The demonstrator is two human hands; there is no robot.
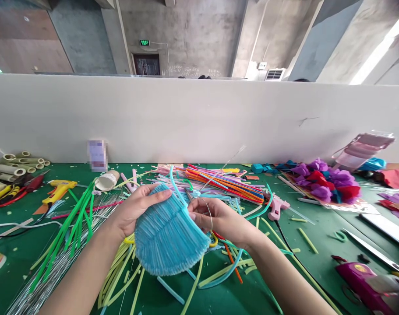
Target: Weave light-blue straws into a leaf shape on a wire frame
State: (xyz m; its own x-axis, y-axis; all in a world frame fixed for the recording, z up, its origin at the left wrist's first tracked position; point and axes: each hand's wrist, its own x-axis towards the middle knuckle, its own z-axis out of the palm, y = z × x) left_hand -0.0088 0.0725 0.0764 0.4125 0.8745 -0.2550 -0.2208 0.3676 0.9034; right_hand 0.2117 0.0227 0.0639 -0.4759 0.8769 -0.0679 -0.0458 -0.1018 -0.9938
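Note:
A blue fan-shaped piece made of fuzzy pipe cleaners, with a seam down its middle, is held tilted above the table. My left hand grips its upper left side, thumb lying on the front face. At its upper right edge, my right hand is closed in a pinch; the fingertips touch the rim there. A thin wire runs up and right from behind the right fingers, and a loop of it curves over that hand. One light-blue pipe cleaner sticks up from the piece's top edge.
Bundled colourful pipe cleaners lie behind the hands. Green stems and wires are on the left, near a yellow glue gun. A pink glue gun, scissors and purple-red petals are at right. A white partition stands behind.

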